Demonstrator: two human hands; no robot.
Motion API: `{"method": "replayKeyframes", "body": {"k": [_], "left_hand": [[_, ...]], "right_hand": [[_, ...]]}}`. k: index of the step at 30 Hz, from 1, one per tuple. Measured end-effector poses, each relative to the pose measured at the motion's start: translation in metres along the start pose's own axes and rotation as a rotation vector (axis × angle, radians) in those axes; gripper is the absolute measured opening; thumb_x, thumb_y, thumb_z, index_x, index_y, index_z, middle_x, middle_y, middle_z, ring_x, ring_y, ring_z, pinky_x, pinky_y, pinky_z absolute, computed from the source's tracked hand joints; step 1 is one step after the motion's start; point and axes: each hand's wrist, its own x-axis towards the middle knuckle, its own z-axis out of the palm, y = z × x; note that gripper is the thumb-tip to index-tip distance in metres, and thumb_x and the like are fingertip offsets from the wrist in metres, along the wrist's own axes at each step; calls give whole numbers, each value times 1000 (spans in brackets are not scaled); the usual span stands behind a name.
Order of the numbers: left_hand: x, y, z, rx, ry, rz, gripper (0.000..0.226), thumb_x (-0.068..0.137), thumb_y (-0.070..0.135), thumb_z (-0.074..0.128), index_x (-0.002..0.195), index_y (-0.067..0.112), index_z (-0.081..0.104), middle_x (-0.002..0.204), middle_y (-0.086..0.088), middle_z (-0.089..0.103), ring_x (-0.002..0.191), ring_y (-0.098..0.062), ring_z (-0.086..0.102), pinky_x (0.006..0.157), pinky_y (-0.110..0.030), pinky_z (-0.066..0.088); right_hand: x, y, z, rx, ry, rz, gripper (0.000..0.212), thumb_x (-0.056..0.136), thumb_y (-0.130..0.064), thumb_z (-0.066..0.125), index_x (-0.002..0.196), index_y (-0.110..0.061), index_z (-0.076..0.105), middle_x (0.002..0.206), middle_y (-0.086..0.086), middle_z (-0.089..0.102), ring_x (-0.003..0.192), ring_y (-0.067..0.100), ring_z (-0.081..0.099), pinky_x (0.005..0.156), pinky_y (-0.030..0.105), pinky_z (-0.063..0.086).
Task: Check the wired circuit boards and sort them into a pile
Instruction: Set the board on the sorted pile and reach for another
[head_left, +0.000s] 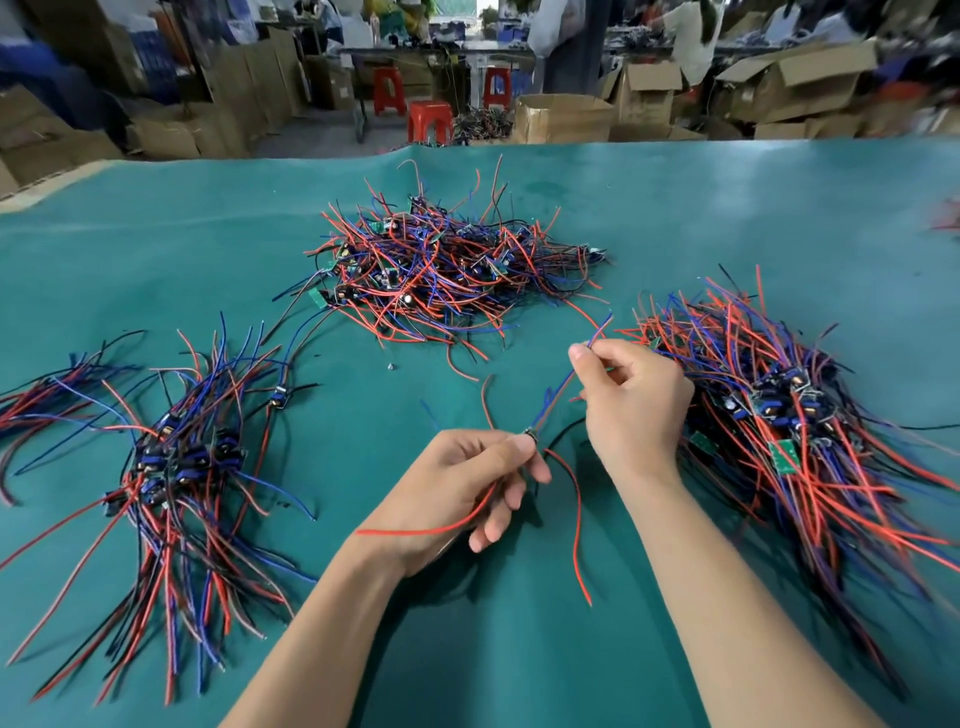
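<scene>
Head view: between the piles, the left hand (467, 483) pinches a small wired circuit board (531, 432) while the right hand (631, 400) pinches its blue lead (597, 335); light, floppy, tangle-prone, likely best gripped at the board.

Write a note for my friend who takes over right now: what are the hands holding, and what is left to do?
Left hand: pinches one small wired board at its fingertips.
Right hand: pulls that board's blue wire up straight.
Tangled heap at the table's far middle looks unsorted. Combed pile on the left, bigger pile on the right.
Left to do: finish checking this board, lay it on a pile, then work through the heap.
</scene>
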Motion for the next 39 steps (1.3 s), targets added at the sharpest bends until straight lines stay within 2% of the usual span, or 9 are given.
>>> {"method": "replayKeyframes", "body": {"k": [9,12,15,18,21,23,27,32,39], "left_hand": [[-6,-2,-6,-28,-176,-73,30,96,28,58,93,0,70,64,-5,54,40,-10,50,36,-18,37],[-1,-4,-6,-113,-22,-7,35,97,22,57,107,-11,63,68,-4,53,46,-10,48,41,-18,37],[4,-3,-10,-243,118,58,31,97,9,52,118,-14,58,72,-5,56,52,-11,50,47,-18,39],[5,-3,-16,-334,194,88,29,100,0,46,125,-11,55,80,-8,63,59,-12,53,52,-19,43],[6,-4,-15,-319,222,115,28,101,-4,42,125,-10,54,87,-10,65,60,-12,53,54,-19,43],[6,-4,-16,-227,224,129,26,102,0,44,123,-5,59,91,-7,66,60,-12,51,53,-20,40],[6,-6,-13,-152,274,95,23,103,8,48,124,2,56,89,-10,68,55,-15,52,48,-20,34],[8,-8,-12,1,348,94,18,104,15,50,101,-2,55,84,-17,73,44,-15,51,37,-19,32],[6,-5,-13,142,334,74,24,104,14,50,94,-2,65,72,-16,71,43,-18,58,37,-22,42]], "right_hand": [[26,24,-26,34,325,123,9,91,-17,63,93,-15,72,86,5,75,76,33,73,79,54,57],[25,13,-23,107,392,108,12,93,-33,58,94,-24,66,91,4,74,71,32,71,69,54,58],[13,-7,-14,175,396,50,6,91,-32,58,93,-28,63,93,3,72,74,12,65,76,40,57],[-6,-17,-4,9,237,-68,11,90,-23,63,86,-14,65,80,5,68,68,18,58,73,38,50],[-26,-27,10,21,-280,-70,33,87,-41,64,71,-13,69,64,-1,67,64,15,62,66,34,49],[-34,-31,18,106,-534,-14,26,82,-46,70,77,-21,75,70,-8,72,69,11,66,71,30,51],[-34,-27,19,200,-562,27,16,72,-36,80,85,-26,77,78,-9,74,75,11,68,76,28,52],[-28,-28,14,311,-538,112,24,69,-34,84,80,-17,71,68,-1,72,61,12,64,64,31,52],[-27,-30,15,300,-451,149,13,71,-34,83,76,-25,74,68,-5,74,62,9,63,62,32,52]]}}
